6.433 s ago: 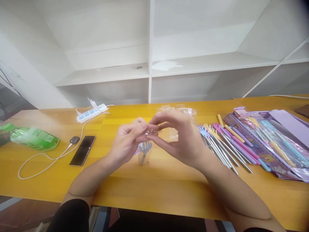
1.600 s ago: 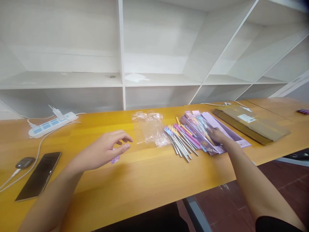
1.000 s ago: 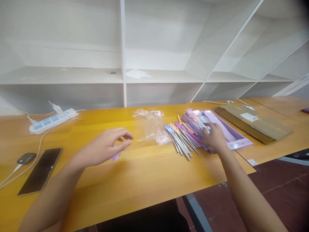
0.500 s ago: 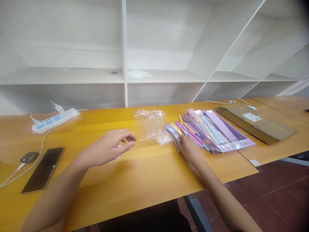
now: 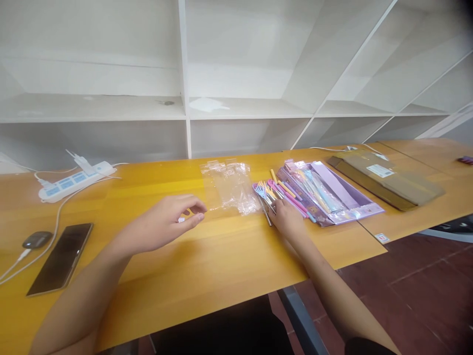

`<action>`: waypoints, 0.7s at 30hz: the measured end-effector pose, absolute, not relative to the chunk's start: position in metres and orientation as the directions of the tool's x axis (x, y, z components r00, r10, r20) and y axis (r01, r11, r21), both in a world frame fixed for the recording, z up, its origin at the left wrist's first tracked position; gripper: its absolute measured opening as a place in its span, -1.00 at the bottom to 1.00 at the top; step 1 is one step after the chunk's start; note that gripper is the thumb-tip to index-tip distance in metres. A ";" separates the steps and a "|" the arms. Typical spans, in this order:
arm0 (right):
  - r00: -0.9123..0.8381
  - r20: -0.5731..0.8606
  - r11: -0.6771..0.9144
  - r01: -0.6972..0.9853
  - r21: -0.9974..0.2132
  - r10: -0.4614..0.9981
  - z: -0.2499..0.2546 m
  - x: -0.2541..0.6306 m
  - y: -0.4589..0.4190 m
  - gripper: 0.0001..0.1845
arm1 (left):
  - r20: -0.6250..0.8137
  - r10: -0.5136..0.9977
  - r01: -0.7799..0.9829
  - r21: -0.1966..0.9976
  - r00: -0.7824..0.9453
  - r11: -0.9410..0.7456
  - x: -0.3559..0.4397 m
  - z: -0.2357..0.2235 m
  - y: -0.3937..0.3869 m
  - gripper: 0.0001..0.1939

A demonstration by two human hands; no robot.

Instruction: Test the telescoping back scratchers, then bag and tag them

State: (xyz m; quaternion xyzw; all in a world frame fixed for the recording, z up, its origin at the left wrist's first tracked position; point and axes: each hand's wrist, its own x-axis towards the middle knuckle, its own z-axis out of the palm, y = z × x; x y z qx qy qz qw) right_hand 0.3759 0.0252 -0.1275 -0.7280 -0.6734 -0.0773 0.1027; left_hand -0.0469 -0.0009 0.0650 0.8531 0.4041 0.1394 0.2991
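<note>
My left hand (image 5: 166,222) hovers above the yellow wooden table, thumb and curved fingers apart, with nothing between the tips. A small whitish thing (image 5: 181,219) shows partly behind it; I cannot make out what it is. Over to the right, my right hand (image 5: 287,217) has its fingers closed on the silver rods in a pile of back scratchers (image 5: 269,190). Their claw heads are pink, blue and yellow, and the handles are coloured. How many rods the fingers grip is hidden. Clear plastic bags (image 5: 231,187) lie flat between my hands.
Right of the pile lies a purple open box (image 5: 349,183) with plastic-wrapped pieces in it. Beyond it is a brown cardboard box (image 5: 402,185). At left are a phone (image 5: 61,259), a small black device (image 5: 37,240) on a cable, and a white power strip (image 5: 77,181). White shelves (image 5: 236,108) stand behind.
The whole view has shifted slightly. My right hand stays at the back scratchers, with a rod now angled out beside the fingers. My left hand holds nearly the same pose.
</note>
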 end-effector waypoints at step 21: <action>0.525 0.009 -0.525 0.851 -0.017 0.851 -0.089 0.484 -0.003 -0.53 | -0.034 0.782 0.637 0.602 0.622 -0.481 -0.046 0.059 0.002 -0.65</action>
